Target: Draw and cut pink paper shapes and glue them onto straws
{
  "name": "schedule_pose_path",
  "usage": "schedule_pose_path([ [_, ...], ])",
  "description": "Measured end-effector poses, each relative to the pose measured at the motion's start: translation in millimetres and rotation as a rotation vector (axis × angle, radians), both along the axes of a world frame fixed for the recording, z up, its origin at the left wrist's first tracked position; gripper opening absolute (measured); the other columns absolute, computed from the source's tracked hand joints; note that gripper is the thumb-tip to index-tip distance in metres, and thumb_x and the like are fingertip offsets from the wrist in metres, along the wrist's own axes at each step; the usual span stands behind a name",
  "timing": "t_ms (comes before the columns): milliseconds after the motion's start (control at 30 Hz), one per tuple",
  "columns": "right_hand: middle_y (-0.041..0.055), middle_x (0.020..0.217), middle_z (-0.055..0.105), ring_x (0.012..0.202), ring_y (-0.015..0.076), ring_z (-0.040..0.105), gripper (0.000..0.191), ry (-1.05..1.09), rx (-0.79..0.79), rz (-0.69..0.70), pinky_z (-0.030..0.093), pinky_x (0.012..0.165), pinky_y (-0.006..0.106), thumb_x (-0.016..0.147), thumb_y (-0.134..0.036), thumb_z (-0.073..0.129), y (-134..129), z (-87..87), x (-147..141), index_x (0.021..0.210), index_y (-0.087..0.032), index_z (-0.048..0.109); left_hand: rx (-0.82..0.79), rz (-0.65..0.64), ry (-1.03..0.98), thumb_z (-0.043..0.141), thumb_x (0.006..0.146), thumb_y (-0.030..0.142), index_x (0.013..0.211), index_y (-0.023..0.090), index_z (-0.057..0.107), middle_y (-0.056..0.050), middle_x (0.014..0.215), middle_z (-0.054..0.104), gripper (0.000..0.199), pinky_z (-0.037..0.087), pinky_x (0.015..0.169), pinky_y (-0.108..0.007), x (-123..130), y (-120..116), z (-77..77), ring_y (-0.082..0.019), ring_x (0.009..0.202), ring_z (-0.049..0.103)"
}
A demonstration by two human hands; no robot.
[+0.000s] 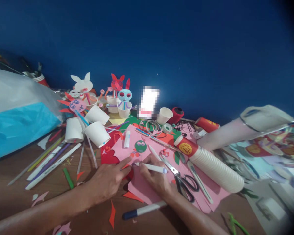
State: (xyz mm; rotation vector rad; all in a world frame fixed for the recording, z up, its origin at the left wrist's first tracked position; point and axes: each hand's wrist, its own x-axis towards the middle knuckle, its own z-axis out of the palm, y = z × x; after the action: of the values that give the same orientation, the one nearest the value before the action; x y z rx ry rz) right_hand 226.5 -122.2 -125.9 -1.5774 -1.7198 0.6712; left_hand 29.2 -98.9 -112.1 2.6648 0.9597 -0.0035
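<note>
On one pink paper sheet [137,147] lying on a wooden table [46,204], the left hand [107,181] rested open just beside the right hand [156,178], which clamped one white marker [153,167], with one pair of scissors [179,180] just to its right.

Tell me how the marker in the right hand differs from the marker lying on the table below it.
The held marker ends in a pale lilac cap, while the lying marker ends in a dark navy one. The held marker is gripped in the right hand with its tip over the pink paper, while the lying marker rests on the wooden table, off the paper. Both have white barrels.
</note>
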Motion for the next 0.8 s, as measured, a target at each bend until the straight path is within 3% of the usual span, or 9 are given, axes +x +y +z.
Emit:
schedule_pose_path([
  [333,0.0032,0.079,0.066,0.069,0.0153,0.061,0.015,0.152,0.025,0.010,0.046,0.062,0.026,0.084,-0.027,0.052,0,-6.8,1,0.095,-0.018,0.054,0.046,0.001,0.031,0.041,0.080,0.008,0.121,0.021,0.050,-0.009,0.139,0.042,0.045,0.051,0.061,-0.028,1,2,1.6,-0.020,0.084,0.065],
  [600,0.0011,0.073,0.064,0.065,0.0149,0.061,0.012,0.160,0.050,-0.055,0.047,0.061,0.026,0.083,-0.028,0.055,2,-12.2,-1,0.090,-0.019,0.053,0.042,-0.030,0.051,0.037,0.078,0.005,0.119,0.021,0.053,-0.009,0.138,0.044,0.047,0.052,0.060,-0.028,1,2,7.0,-0.019,0.084,0.066],
  [800,0.0017,0.068,0.062,0.060,0.0142,0.057,0.015,0.083,0.051,-0.010,0.043,0.055,0.025,0.082,-0.033,0.055,-1,-9.9,1,0.077,-0.018,0.057,0.022,-0.002,-0.003,0.038,0.079,0.006,0.116,0.022,0.053,-0.009,0.135,0.046,0.043,0.052,0.063,-0.027,0,1,4.0,-0.019,0.087,0.065],
])
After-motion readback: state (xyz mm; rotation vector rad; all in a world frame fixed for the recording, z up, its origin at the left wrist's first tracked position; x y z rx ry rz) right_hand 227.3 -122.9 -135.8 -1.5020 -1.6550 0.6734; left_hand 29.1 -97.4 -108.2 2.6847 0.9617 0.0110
